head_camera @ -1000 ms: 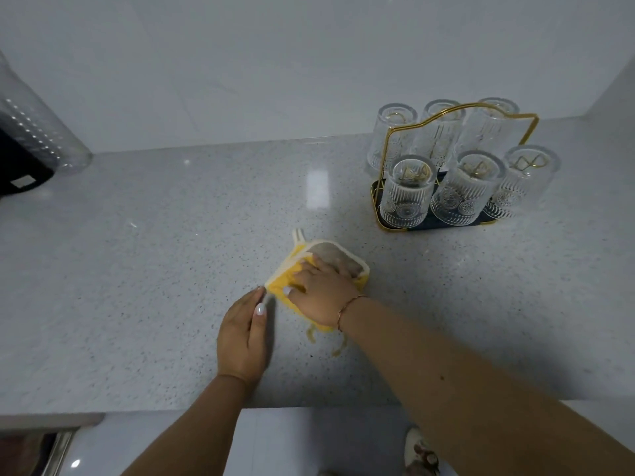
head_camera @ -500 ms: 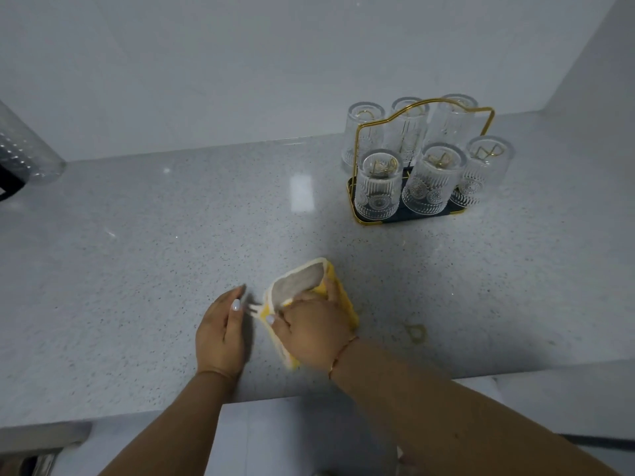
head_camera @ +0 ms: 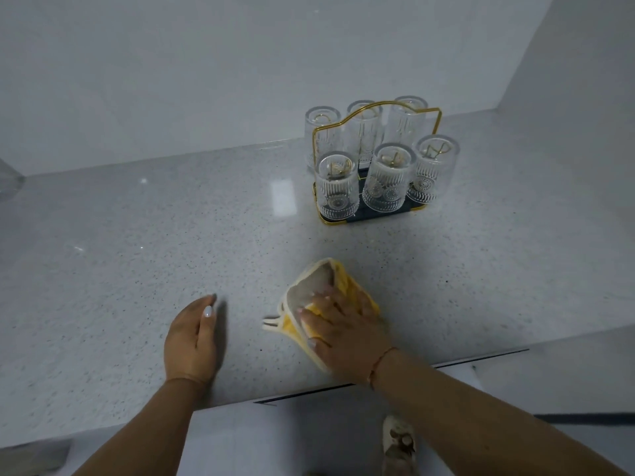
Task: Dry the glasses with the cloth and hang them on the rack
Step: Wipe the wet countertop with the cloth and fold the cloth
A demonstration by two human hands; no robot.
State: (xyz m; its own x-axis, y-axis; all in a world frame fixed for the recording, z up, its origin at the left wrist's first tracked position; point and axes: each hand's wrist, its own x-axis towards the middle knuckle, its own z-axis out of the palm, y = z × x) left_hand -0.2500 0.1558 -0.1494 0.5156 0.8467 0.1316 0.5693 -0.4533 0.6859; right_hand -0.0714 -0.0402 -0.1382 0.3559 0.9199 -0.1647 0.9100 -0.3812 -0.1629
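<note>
A gold wire rack [head_camera: 378, 109] on a dark base stands at the back right of the counter. Several ribbed clear glasses [head_camera: 336, 187] hang upside down on its pegs, in a front row and a back row. A yellow and cream cloth [head_camera: 326, 286] lies folded on the counter near the front edge. My right hand [head_camera: 343, 331] presses flat on the cloth, fingers spread over it. My left hand [head_camera: 192, 338] rests palm down on the bare counter, a short way left of the cloth, holding nothing.
The grey speckled counter [head_camera: 137, 252] meets white walls at the back and right. A clear ribbed object [head_camera: 7, 180] shows at the far left edge. Below the counter's front edge are a white cabinet front and a shoe [head_camera: 398, 444].
My right hand has slid the cloth toward the counter's front edge and to the right. The gap between my left hand and the cloth has widened. The camera view shifted too.
</note>
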